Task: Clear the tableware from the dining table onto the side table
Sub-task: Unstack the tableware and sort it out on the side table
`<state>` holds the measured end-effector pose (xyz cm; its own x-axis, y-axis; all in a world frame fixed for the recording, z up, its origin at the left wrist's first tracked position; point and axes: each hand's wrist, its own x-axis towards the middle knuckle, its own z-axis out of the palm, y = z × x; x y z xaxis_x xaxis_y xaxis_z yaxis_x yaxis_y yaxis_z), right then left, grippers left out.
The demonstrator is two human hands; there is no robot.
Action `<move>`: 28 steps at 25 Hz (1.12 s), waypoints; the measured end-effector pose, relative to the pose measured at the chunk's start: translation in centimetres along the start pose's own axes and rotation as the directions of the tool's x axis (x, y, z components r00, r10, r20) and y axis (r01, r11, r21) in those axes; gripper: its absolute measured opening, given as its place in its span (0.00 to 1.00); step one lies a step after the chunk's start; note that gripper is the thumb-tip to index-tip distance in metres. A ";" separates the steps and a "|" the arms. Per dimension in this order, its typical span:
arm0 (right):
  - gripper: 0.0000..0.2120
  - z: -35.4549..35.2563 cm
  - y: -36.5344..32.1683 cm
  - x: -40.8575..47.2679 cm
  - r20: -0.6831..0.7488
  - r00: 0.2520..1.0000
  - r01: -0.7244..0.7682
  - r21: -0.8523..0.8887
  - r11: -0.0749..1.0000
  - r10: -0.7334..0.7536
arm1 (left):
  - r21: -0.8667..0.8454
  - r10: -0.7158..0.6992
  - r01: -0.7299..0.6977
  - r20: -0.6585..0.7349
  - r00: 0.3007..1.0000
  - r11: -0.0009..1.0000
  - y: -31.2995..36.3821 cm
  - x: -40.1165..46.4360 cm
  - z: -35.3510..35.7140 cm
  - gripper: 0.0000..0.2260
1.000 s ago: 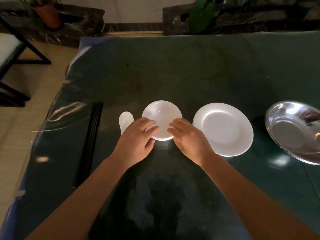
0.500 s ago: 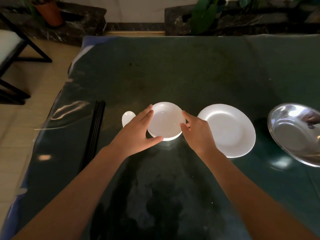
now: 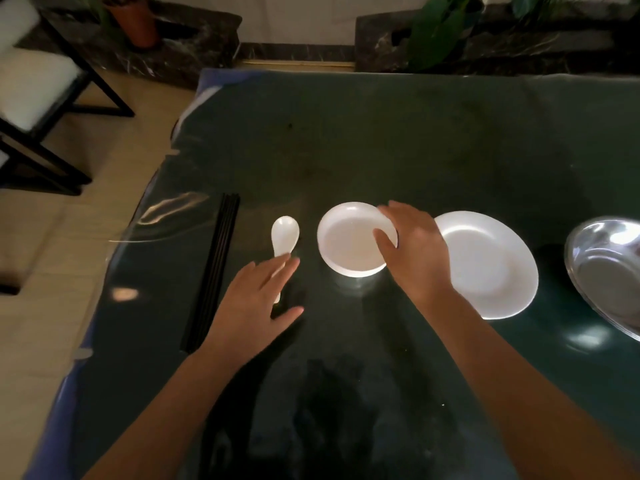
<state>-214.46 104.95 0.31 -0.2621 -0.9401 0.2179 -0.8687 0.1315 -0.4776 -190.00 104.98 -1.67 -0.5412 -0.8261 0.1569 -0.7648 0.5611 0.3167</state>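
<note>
A small white bowl (image 3: 349,242) sits on the dark glass-topped dining table (image 3: 381,140). My right hand (image 3: 412,247) grips the bowl's right rim, thumb inside and fingers over the far edge. A white ceramic spoon (image 3: 284,233) lies left of the bowl. My left hand (image 3: 258,296) hovers open, fingers spread, over the spoon's handle. Right of the bowl lies a white plate (image 3: 491,265), partly behind my right wrist. Black chopsticks (image 3: 216,268) lie along the table's left side.
A shiny steel dish (image 3: 609,271) sits at the right edge of view. A black-framed chair with a white cushion (image 3: 38,84) stands on the tiled floor to the left. Potted plants (image 3: 135,19) and a dark stone ledge line the far wall.
My left hand let go of the bowl and moved left and down onto the spoon's handle. My right hand shifted over the bowl's right rim and took hold of it.
</note>
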 end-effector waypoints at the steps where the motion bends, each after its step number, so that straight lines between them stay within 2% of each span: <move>1: 0.19 0.4 -0.9 1.0 0.050 0.996 0.070 0.021 0.997 -0.071 | 0.056 0.022 -0.023 0.024 0.999 0.998 -0.5 -1.2 -0.1 0.29; 4: 0.19 2.3 -4.5 4.5 0.294 0.931 0.182 0.132 0.974 -0.214 | 0.159 0.073 -0.085 0.078 0.994 0.984 -1.6 -2.5 0.0 0.25; 6: 0.20 3.9 -6.6 6.9 0.414 0.873 0.231 0.116 0.966 -0.258 | 0.163 0.096 -0.109 0.083 0.992 0.981 -2.2 -2.3 -0.1 0.24; 10: 0.18 6.6 -8.9 10.2 0.639 0.726 0.307 0.030 0.951 -0.254 | 0.094 0.164 -0.168 0.047 0.985 0.981 -3.2 -1.5 0.4 0.18; 13: 0.13 8.1 -9.3 10.9 0.725 0.646 0.316 0.033 0.948 -0.240 | 0.067 0.177 -0.179 0.033 0.984 0.982 -3.6 -0.9 0.5 0.14; 19: 0.11 9.1 -9.1 11.1 0.714 0.666 0.258 0.053 0.965 -0.217 | 0.020 0.118 -0.118 -0.030 0.993 0.993 -3.7 -0.4 1.1 0.08; 22: 0.11 9.5 -9.2 11.7 0.697 0.685 0.230 0.070 0.971 -0.212 | 0.025 0.103 -0.102 -0.038 0.994 0.994 -3.9 0.2 1.2 0.08; 26: 0.11 10.0 -9.6 13.0 0.635 0.749 0.207 0.046 0.977 -0.189 | 0.047 0.077 -0.076 -0.016 0.997 0.996 -4.8 2.0 1.0 0.10; 28: 0.11 10.2 -9.5 13.4 0.633 0.753 0.200 0.038 0.979 -0.178 | 0.040 0.059 -0.058 -0.006 0.998 0.998 -5.2 2.3 0.9 0.10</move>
<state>-205.47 87.94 -0.90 0.2236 -0.9306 -0.2897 -0.8870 -0.0710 -0.4564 -187.59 100.23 -3.78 -0.5829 -0.7921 0.1811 -0.7451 0.6100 0.2698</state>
